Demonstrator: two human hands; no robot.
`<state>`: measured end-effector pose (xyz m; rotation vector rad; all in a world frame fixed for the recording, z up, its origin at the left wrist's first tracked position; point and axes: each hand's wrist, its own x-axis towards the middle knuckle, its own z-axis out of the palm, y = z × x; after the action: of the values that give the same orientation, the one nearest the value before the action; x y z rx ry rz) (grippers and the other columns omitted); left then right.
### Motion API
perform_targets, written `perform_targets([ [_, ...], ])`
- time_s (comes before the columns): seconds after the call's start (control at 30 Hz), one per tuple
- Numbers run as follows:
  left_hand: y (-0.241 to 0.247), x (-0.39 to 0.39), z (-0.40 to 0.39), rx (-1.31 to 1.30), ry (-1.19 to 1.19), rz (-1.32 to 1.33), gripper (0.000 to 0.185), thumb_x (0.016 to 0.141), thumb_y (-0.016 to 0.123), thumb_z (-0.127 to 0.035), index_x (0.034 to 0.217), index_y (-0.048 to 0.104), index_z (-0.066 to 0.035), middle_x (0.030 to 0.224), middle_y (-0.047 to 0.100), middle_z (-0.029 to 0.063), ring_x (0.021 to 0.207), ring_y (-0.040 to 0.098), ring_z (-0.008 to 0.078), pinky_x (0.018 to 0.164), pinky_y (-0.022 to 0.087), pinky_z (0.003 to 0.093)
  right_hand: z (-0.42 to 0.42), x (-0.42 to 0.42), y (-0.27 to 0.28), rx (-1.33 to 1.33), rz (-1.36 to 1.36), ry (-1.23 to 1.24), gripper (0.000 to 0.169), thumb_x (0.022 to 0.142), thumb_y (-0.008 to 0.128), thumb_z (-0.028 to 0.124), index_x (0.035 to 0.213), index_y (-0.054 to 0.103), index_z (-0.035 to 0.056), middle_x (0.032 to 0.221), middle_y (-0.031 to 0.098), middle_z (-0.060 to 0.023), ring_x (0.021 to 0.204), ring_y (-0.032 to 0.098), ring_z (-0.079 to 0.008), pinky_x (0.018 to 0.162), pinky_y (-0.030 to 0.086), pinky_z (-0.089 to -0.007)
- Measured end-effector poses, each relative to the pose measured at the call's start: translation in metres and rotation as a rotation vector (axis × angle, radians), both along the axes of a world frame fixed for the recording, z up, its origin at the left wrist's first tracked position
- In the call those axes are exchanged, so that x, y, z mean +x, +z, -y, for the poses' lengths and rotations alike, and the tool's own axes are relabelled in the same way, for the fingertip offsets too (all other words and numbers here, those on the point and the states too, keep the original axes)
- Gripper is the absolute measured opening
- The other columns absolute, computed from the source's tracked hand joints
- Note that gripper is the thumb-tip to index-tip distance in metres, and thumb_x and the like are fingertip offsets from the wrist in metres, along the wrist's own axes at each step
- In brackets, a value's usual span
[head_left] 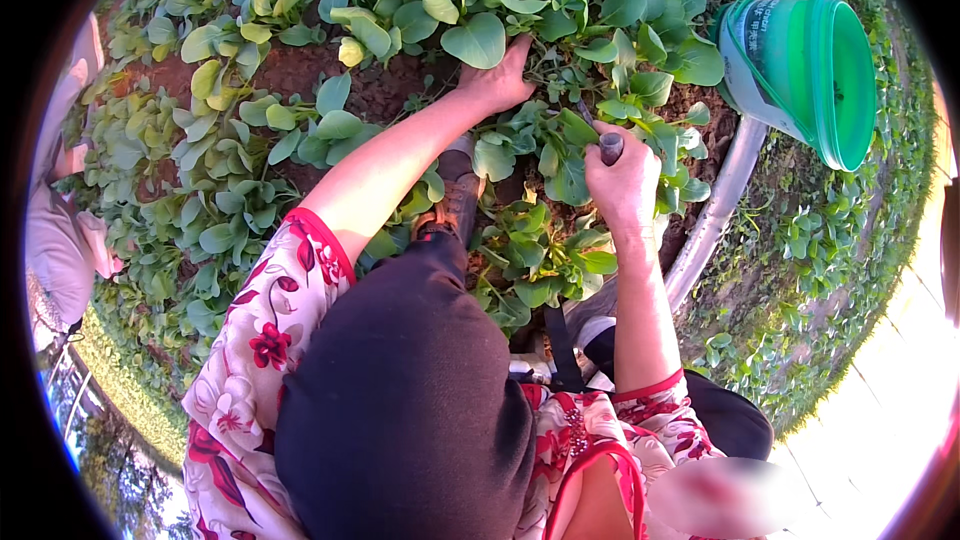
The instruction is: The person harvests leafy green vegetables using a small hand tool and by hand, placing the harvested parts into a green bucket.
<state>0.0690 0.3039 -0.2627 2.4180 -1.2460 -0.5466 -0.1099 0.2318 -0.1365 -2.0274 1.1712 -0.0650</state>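
Note:
My left hand [499, 80] reaches in at the base of a broad-leaved green plant [480, 37]. Leaves cover its fingers, so their grip cannot be made out. To the right and nearer my body, my right hand [624, 181] is closed around the round handle of a small hand tool [611, 148]. The tool's narrow metal end [585, 111] points up and left among stems between my two hands. Its tip is lost in the foliage. More leafy greens [536, 255] grow just below the right hand.
A green plastic bucket [851, 82] with a printed label lies tilted at the upper right, beside a pale pipe [720, 202]. My brown shoe [457, 199] stands on the soil between plants. At the far left another person [60, 240] is partly visible. Paving [847, 435] borders the bed.

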Motion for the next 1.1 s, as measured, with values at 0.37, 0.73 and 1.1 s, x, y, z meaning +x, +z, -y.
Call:
perform_targets([
  [0.37, -0.018, 0.017, 0.018, -0.150, -0.036, -0.200, 0.048, 0.071, 0.070, -0.025, 0.111, 0.058, -0.003, 0.098, 0.065, 0.0200, 0.091, 0.063, 0.0354, 0.081, 0.050, 0.0409, 0.015, 0.024, -0.027, 0.039, -0.052, 0.009, 0.030, 0.072, 0.060, 0.007, 0.101, 0.069, 0.0040, 0.078, 0.066, -0.0206, 0.074, 0.067, -0.0322, 0.072, 0.053, -0.0364],
  [0.73, -0.023, 0.014, 0.011, -0.214, -0.029, -0.193, 0.043, 0.072, 0.069, -0.020, 0.111, 0.060, -0.002, 0.099, 0.066, 0.0185, 0.093, 0.064, 0.0332, 0.082, 0.050, 0.0394, -0.001, 0.004, -0.054, 0.126, -0.056, -0.059, 0.020, 0.071, 0.061, 0.012, 0.088, 0.067, 0.0042, 0.076, 0.066, -0.0188, 0.077, 0.065, -0.0371, 0.072, 0.051, -0.0408],
  [1.1, -0.027, 0.021, 0.019, -0.290, -0.033, -0.311, 0.037, 0.072, 0.068, -0.018, 0.105, 0.061, -0.002, 0.093, 0.067, 0.0188, 0.087, 0.065, 0.0318, 0.075, 0.049, 0.0379, 0.003, -0.002, -0.046, -0.238, -0.051, 0.359, 0.016, 0.074, 0.064, 0.016, 0.084, 0.059, 0.0053, 0.064, 0.062, -0.0169, 0.063, 0.064, -0.0356, 0.061, 0.051, -0.0463],
])
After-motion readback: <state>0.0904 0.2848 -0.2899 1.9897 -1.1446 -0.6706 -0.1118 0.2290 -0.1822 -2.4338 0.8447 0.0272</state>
